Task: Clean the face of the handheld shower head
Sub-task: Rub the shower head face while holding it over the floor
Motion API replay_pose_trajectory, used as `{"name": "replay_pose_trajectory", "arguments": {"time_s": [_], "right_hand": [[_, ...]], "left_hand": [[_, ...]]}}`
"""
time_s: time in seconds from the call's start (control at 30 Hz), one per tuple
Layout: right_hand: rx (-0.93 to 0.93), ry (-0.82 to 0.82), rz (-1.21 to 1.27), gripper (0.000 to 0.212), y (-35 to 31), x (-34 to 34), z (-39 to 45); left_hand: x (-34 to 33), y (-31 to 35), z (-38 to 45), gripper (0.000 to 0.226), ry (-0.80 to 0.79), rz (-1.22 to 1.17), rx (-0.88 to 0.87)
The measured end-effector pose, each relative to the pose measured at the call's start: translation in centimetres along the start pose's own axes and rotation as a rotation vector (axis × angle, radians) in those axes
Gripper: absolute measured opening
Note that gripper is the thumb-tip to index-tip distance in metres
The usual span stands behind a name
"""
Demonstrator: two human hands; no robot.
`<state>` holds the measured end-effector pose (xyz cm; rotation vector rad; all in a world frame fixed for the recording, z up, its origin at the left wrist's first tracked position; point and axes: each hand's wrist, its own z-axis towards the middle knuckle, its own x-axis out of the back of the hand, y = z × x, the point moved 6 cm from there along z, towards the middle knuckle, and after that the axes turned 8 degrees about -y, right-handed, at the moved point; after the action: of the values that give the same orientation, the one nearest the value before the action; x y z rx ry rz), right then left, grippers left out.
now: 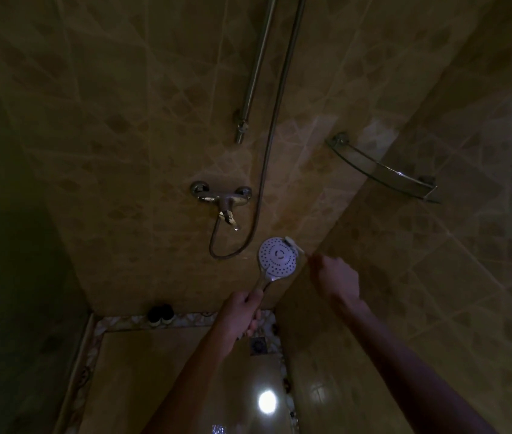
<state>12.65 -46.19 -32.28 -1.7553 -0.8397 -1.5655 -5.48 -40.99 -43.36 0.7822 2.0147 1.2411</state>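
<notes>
1. The left hand [243, 311] grips the shower head [277, 257] by its handle, long axis upright, face toward the camera.
2. The right hand [337, 275] holds a toothbrush [294, 244] at the face's upper edge.

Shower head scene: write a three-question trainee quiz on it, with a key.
1. True or false: the left hand grips the shower head by its handle.
2. What touches the head's upper right rim? A) a brush B) the hose C) the shelf
3. Which fixture is mounted on the wall right of the hose?

Key: 1 true. 2 A, the brush, held by the right hand. 3 the shelf.
</notes>
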Motion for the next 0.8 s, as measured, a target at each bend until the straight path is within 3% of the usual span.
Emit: {"name": "replay_pose_trajectory", "arguments": {"time_s": [0.17,0.33,0.47,0.57,0.8], "right_hand": [[0.186,-0.121,-0.171,0.046,-2.9,-1.9,-2.9],[-0.010,0.025,-0.093,0.039,0.0,1.5,0.6],[0.087,-0.072,-0.111,0.038,-1.3,0.1,-0.7],[0.214,-0.130,-0.258,0.034,-3.2,-0.7,-2.1],[0.061,-0.018,-0.158,0.034,-1.5,2.0,0.5]], "left_hand": [[0.0,-0.6,0.1,0.038,0.018,0.039,0.017],[-0.8,-0.2,0.3,0.040,0.008,0.083,0.000],[-0.8,-0.5,0.2,0.038,0.010,0.082,0.001],[-0.5,-0.8,0.1,0.034,0.004,0.073,0.013],[-0.7,-0.5,0.1,0.033,-0.001,0.049,0.005]]}}
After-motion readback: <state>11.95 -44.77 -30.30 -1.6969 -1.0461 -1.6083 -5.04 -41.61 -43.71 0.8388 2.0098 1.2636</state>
